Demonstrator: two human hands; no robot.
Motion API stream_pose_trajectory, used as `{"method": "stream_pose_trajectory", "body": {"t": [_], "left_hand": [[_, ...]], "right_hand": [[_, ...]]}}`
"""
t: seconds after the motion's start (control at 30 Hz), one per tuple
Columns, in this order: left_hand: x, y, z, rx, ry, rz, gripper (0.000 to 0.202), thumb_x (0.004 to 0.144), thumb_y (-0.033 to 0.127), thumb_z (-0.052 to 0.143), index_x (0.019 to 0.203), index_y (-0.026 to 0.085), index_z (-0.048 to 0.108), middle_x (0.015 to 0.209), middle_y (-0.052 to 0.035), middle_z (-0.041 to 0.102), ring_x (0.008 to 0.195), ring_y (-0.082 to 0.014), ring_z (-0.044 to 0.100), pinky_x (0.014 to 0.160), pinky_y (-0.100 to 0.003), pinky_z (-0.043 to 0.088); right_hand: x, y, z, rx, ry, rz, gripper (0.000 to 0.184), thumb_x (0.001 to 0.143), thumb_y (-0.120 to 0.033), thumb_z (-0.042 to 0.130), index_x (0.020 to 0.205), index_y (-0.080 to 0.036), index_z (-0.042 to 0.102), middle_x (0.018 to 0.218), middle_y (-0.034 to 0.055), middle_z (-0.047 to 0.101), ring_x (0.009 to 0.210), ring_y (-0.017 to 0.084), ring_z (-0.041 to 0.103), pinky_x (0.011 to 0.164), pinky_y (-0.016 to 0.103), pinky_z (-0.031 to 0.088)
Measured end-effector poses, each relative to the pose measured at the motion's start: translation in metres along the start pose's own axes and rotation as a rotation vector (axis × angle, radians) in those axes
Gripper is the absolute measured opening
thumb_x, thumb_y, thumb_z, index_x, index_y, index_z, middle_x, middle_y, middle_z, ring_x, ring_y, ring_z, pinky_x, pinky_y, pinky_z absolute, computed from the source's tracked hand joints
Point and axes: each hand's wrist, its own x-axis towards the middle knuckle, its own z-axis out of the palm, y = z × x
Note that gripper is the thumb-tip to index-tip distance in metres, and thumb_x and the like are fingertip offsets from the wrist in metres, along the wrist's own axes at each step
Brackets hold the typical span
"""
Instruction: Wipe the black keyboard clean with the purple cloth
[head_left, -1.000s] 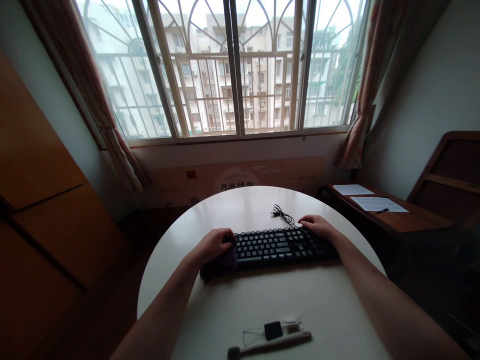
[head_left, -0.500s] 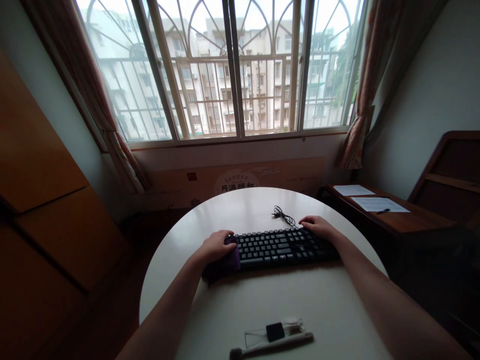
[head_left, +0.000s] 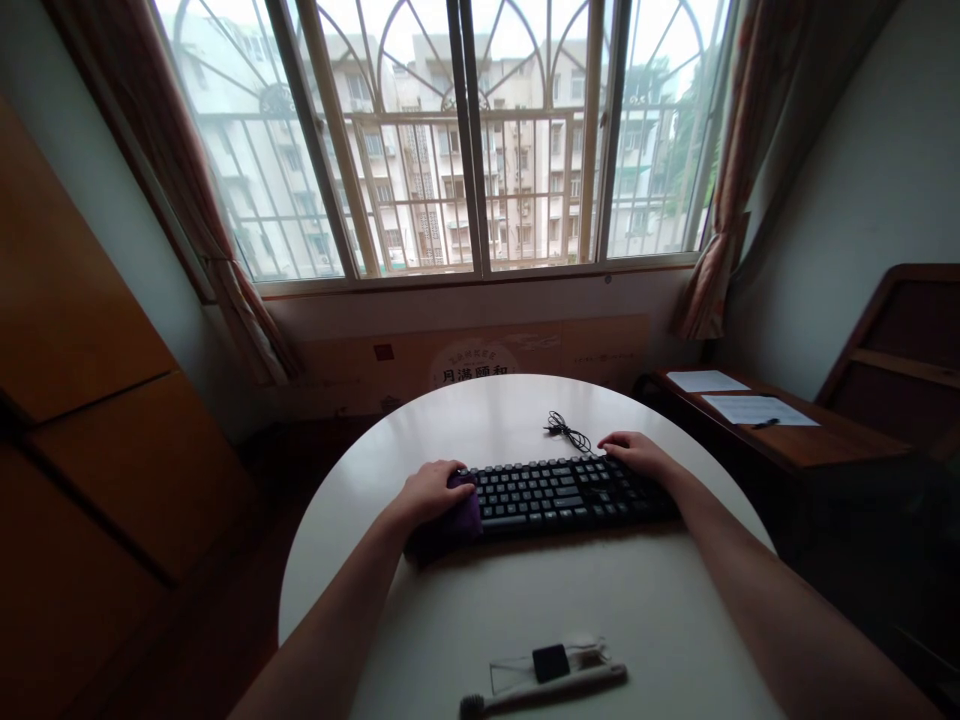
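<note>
A black keyboard (head_left: 540,500) lies across the round white table (head_left: 480,600). At its left end my left hand (head_left: 436,490) is closed on a purple cloth (head_left: 463,514), which is pressed against the keys. My right hand (head_left: 637,455) rests over the far right corner of the keyboard, fingers curled over its back edge, steadying it. Behind the keyboard, close to my right fingertips, lies its black coiled cable (head_left: 568,432).
Nearer to me on the table are a toothbrush (head_left: 547,690) and a wire keycap puller (head_left: 551,663) with a dark square handle. To the right stands a wooden desk (head_left: 840,440) with papers (head_left: 761,409) and a pen (head_left: 766,423). A window is ahead.
The purple cloth under my left hand has shifted very slightly. My right hand and the keyboard stay in place.
</note>
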Motion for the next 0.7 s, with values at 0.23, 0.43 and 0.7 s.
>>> {"method": "stream_pose_trajectory", "body": {"t": [0.23,0.43,0.7], "left_hand": [[0.0014,0.0069,-0.0021,0.021,-0.035,-0.048,0.039,0.078,0.043,0.05,0.112,0.025,0.059,0.116,-0.0061,0.059,0.108,-0.0255,0.052,0.083,-0.031,0.044],[0.0003,0.0049,-0.0053,0.016,-0.058,-0.02,0.042,0.076,0.039,0.051,0.116,0.026,0.057,0.118,-0.0054,0.059,0.108,-0.0249,0.052,0.086,-0.032,0.043],[-0.0004,0.0041,-0.0032,0.019,-0.044,-0.03,0.045,0.078,0.049,0.049,0.116,0.026,0.057,0.119,-0.006,0.058,0.111,-0.0269,0.05,0.087,-0.033,0.042]], "right_hand": [[0.0005,0.0009,0.0001,-0.004,0.0,0.002,0.028,0.076,-0.037,0.054,0.09,-0.018,0.07,0.092,0.0058,0.071,0.092,0.023,0.062,0.085,0.032,0.044],[0.0022,0.0035,0.0003,0.003,-0.008,-0.002,0.028,0.076,-0.035,0.053,0.091,-0.018,0.069,0.095,0.0062,0.071,0.093,0.023,0.062,0.085,0.032,0.044],[0.0022,0.0038,0.0008,0.008,-0.003,-0.011,0.028,0.075,-0.037,0.054,0.089,-0.019,0.07,0.092,0.0053,0.071,0.091,0.022,0.062,0.083,0.031,0.045]]}}
